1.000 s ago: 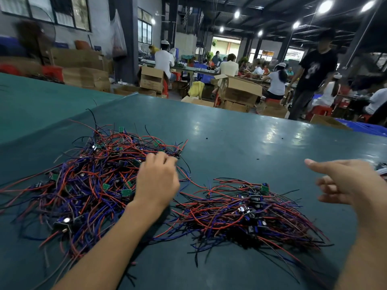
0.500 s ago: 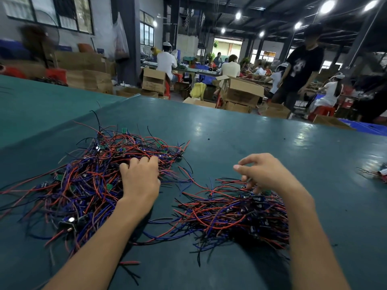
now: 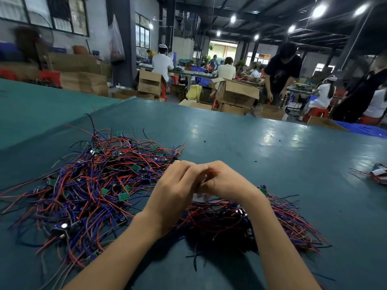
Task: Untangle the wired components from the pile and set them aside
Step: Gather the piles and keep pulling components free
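Note:
A big tangled pile [image 3: 90, 185] of red, blue and black wires with small green boards lies at the left of the dark green table [image 3: 240, 143]. A smaller heap [image 3: 278, 222] of the same wired parts lies right of it, partly under my forearms. My left hand [image 3: 173, 189] and my right hand [image 3: 226, 183] meet above the gap between the piles, fingers curled together. A red wire [image 3: 213, 171] shows between their fingertips; what else they hold is hidden.
A few sorted wired components [image 3: 377, 174] lie at the table's right edge. Beyond the far edge stand cardboard boxes [image 3: 236, 95] and several seated workers; a person in black [image 3: 280, 76] bends over there.
My right hand swung in from the far right, crossed the smaller heap and joined my left hand. My left hand lifted off the big pile and moved right to meet it.

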`<control>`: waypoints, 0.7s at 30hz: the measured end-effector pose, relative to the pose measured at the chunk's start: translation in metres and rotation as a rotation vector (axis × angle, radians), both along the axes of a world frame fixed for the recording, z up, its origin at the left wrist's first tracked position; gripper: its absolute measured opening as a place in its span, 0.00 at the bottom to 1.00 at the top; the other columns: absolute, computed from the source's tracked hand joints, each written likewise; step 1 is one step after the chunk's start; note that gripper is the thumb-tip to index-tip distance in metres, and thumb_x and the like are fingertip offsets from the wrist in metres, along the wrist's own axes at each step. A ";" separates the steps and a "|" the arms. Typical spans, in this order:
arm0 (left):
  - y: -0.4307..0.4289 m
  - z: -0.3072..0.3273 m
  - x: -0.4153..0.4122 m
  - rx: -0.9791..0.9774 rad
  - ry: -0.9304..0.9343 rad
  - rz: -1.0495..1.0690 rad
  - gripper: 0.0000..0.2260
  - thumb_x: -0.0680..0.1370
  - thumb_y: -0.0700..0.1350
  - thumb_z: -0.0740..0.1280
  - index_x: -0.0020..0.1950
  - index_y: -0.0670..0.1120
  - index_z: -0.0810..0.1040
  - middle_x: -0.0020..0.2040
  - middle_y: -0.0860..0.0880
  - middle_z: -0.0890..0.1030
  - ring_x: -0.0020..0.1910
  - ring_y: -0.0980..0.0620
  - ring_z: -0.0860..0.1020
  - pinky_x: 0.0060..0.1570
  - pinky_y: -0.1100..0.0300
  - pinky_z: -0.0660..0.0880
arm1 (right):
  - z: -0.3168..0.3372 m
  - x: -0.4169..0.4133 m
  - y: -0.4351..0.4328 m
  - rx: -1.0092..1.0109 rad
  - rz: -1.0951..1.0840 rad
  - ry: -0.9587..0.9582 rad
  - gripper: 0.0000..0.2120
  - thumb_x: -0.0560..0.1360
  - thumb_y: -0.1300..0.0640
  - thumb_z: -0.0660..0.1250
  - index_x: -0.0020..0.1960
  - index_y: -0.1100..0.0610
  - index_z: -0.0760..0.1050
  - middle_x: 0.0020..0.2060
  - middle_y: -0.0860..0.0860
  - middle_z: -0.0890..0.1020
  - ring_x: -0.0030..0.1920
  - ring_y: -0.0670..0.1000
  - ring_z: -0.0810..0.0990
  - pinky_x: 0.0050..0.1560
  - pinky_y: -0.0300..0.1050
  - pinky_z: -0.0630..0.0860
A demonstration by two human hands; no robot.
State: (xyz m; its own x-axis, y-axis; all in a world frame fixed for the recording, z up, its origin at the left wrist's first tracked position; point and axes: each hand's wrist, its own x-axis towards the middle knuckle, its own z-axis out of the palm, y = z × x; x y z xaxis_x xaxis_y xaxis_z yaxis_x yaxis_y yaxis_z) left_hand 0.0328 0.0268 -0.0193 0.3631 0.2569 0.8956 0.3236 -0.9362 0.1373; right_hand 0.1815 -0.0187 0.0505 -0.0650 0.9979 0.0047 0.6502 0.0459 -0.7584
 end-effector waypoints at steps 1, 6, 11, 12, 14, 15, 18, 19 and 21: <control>0.001 0.002 -0.002 -0.012 -0.014 -0.035 0.10 0.81 0.35 0.67 0.62 0.39 0.80 0.52 0.43 0.80 0.49 0.42 0.79 0.50 0.46 0.77 | -0.002 0.000 0.001 0.004 -0.003 0.046 0.15 0.68 0.69 0.65 0.33 0.50 0.80 0.33 0.58 0.85 0.34 0.54 0.84 0.40 0.51 0.83; 0.009 0.012 -0.009 -0.111 0.001 0.058 0.18 0.75 0.32 0.62 0.65 0.39 0.75 0.56 0.44 0.74 0.53 0.43 0.76 0.58 0.55 0.75 | -0.009 -0.010 0.009 0.067 -0.125 0.346 0.06 0.76 0.70 0.69 0.45 0.64 0.83 0.31 0.56 0.82 0.32 0.52 0.82 0.37 0.46 0.83; 0.027 0.008 -0.027 -0.374 0.027 0.200 0.17 0.75 0.34 0.62 0.63 0.41 0.77 0.53 0.46 0.76 0.51 0.48 0.75 0.56 0.52 0.74 | -0.007 -0.008 0.009 0.053 -0.224 0.718 0.03 0.78 0.68 0.69 0.48 0.68 0.80 0.39 0.62 0.83 0.37 0.56 0.84 0.42 0.50 0.85; 0.028 0.007 -0.030 -0.410 0.057 0.156 0.16 0.77 0.35 0.63 0.64 0.42 0.76 0.53 0.48 0.77 0.52 0.51 0.76 0.57 0.56 0.74 | -0.004 -0.005 0.008 0.061 -0.219 0.780 0.04 0.78 0.67 0.69 0.49 0.69 0.80 0.40 0.62 0.83 0.37 0.55 0.84 0.42 0.49 0.85; 0.026 0.003 -0.031 -0.427 0.135 0.066 0.14 0.80 0.40 0.66 0.66 0.43 0.76 0.55 0.50 0.79 0.52 0.55 0.77 0.58 0.62 0.72 | 0.000 0.001 0.007 0.060 -0.200 0.880 0.05 0.78 0.66 0.69 0.50 0.69 0.80 0.40 0.61 0.84 0.37 0.54 0.85 0.42 0.48 0.85; 0.024 0.001 -0.028 -0.423 0.154 0.032 0.13 0.80 0.41 0.67 0.64 0.42 0.77 0.54 0.50 0.80 0.52 0.55 0.77 0.57 0.62 0.73 | 0.002 0.003 0.006 0.051 -0.191 0.919 0.05 0.78 0.66 0.69 0.50 0.68 0.80 0.40 0.60 0.84 0.37 0.54 0.85 0.42 0.48 0.85; 0.021 -0.001 -0.021 -0.444 0.053 -0.029 0.07 0.81 0.38 0.67 0.58 0.40 0.80 0.44 0.52 0.80 0.42 0.59 0.78 0.46 0.64 0.75 | 0.005 0.005 0.005 0.031 -0.191 0.987 0.05 0.77 0.65 0.70 0.50 0.67 0.80 0.38 0.58 0.85 0.36 0.53 0.85 0.41 0.48 0.85; 0.021 -0.001 -0.020 -0.455 -0.002 -0.036 0.06 0.81 0.38 0.67 0.57 0.40 0.81 0.42 0.53 0.80 0.39 0.60 0.78 0.42 0.68 0.73 | 0.006 0.005 0.005 0.031 -0.199 0.993 0.05 0.77 0.64 0.70 0.51 0.67 0.80 0.38 0.58 0.85 0.36 0.53 0.85 0.40 0.47 0.85; 0.019 0.002 -0.018 -0.491 -0.087 -0.047 0.07 0.82 0.39 0.67 0.56 0.41 0.83 0.37 0.58 0.79 0.34 0.63 0.77 0.36 0.73 0.69 | 0.007 0.005 0.005 0.031 -0.206 0.987 0.07 0.77 0.64 0.70 0.53 0.67 0.80 0.37 0.56 0.84 0.36 0.53 0.84 0.39 0.46 0.84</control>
